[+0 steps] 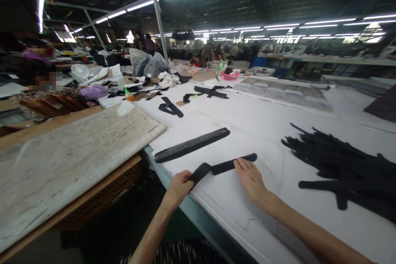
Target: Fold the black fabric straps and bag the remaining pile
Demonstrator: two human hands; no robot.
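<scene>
A black fabric strip (222, 167) lies over the white table (247, 119) near its front edge, with a fold raised in its middle. My left hand (180, 187) pinches the strip's left end at the table edge. On the strip's right part rest the fingertips of my right hand (250, 177), pressing it to the surface; nothing shows inside that hand. Just behind lies a wider black strip with a grey speckled top (193, 144). A heap of black strips (340, 161) is spread at the right.
A worn board (77, 156) adjoins the table at the left. Farther back are loose black pieces (171, 107), an orange bottle (128, 95), a pink basket (229, 75) and grey plastic bags (156, 65). A person (34, 66) is at the far left.
</scene>
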